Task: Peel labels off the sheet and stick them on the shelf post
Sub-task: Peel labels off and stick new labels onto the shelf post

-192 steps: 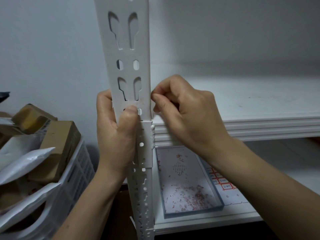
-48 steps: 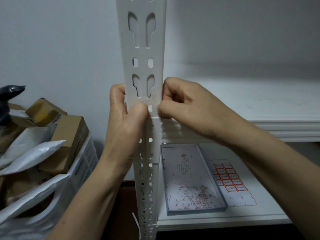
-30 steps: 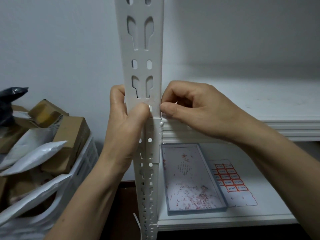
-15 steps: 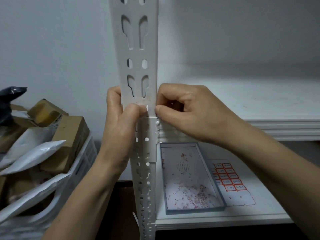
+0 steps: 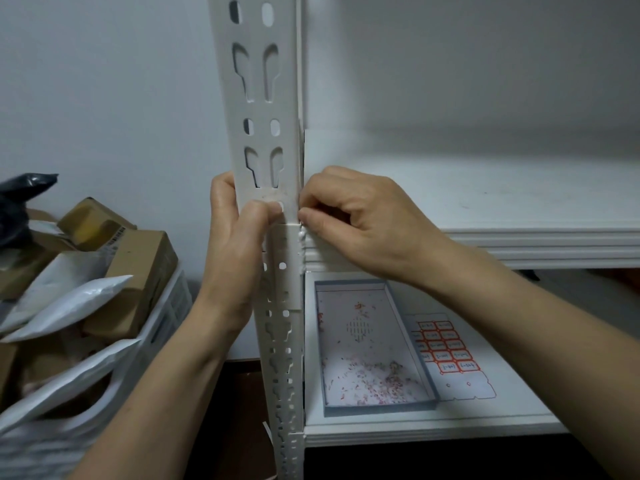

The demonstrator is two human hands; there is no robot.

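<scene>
**shelfnoob:** Plain white wall at the back, and white metal shelving fills the right half of the frame. The upper shelf [image 5: 519, 202] has nothing on it that I can see. The shelf post [image 5: 260, 140] runs top to bottom just left of centre, full of keyhole slots.

**tagger22:** Yep, both hands are on it mid-frame. The left hand [image 5: 235, 251] wraps the post from the left, fingers [image 5: 221, 195] going round behind it, thumb flat on the front face.

**shelfnoob:** The right hand [image 5: 363, 220] comes in from the right with its fingers curled tight. Thumb and forefinger tips are pinched against the post's right edge, just above a joint in the post. Can't tell if a label's between them tbh, too small.

**tagger22:** The label sheet [image 5: 450, 358] is lower right of centre, flat on the lower shelf [image 5: 415, 433]. It's just beside a shallow grey-rimmed tray [image 5: 377, 408] with reddish scraps in it. Red-bordered labels up top, bottom part bare.

**shelfnoob:** Lower left there's a white crate [image 5: 166, 306] stuffed with cardboard boxes [image 5: 145, 258] and white mailers [image 5: 76, 299].
</scene>
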